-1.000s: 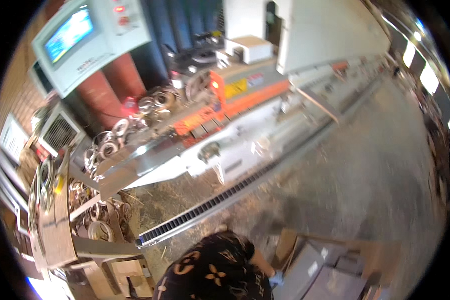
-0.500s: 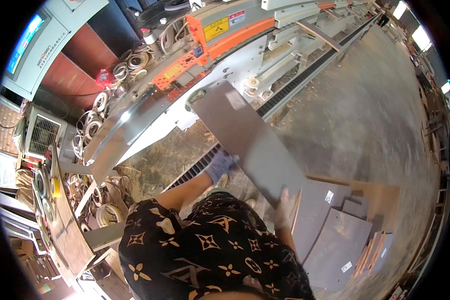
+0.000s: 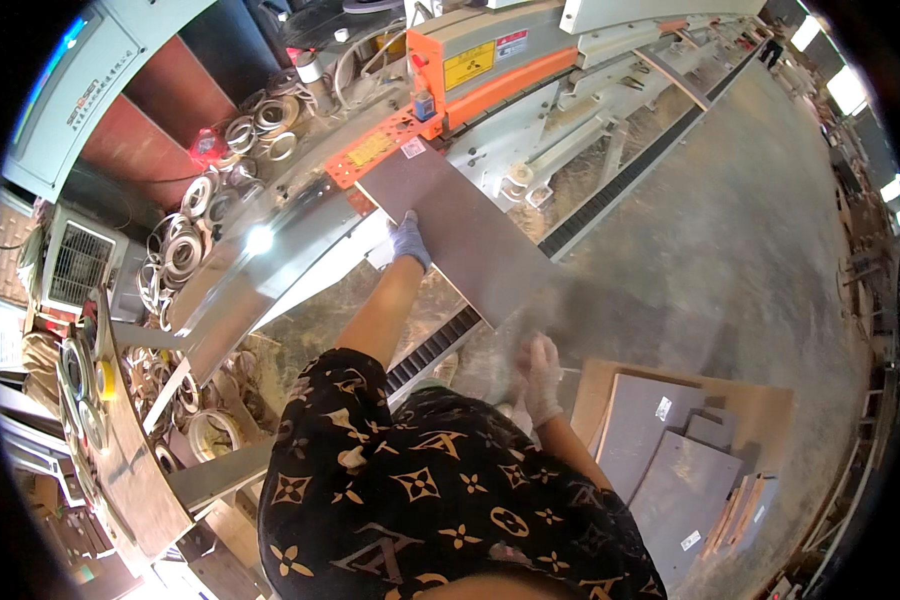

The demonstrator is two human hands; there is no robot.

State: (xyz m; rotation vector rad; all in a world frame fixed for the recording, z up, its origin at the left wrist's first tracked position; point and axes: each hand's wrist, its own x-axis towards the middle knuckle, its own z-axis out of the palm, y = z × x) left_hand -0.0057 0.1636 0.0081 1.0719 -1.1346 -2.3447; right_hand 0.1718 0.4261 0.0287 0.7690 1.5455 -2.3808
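Observation:
A grey-brown rectangular board (image 3: 465,230) slants across the middle, its far end with a small white label lying at the orange-edged machine (image 3: 380,140). My left hand (image 3: 408,242), in a bluish glove, grips the board's left edge, thumb on the top face. Just off the board's near end is my right hand (image 3: 540,375), in a pale glove. It appears apart from the board, and motion blurs its fingers. A stack of similar grey boards (image 3: 682,480) lies on a brown sheet (image 3: 765,400) at the lower right.
A black roller track (image 3: 610,190) runs along the machine's near side. Several edging rolls (image 3: 183,252) lie at the left, beside a wooden table (image 3: 135,440). A control cabinet with a screen (image 3: 110,75) stands at the far left. Concrete floor (image 3: 740,230) extends right.
The board has moved away from me, up to the machine. My left hand has gone forward along its left edge. My right hand has come off its near end.

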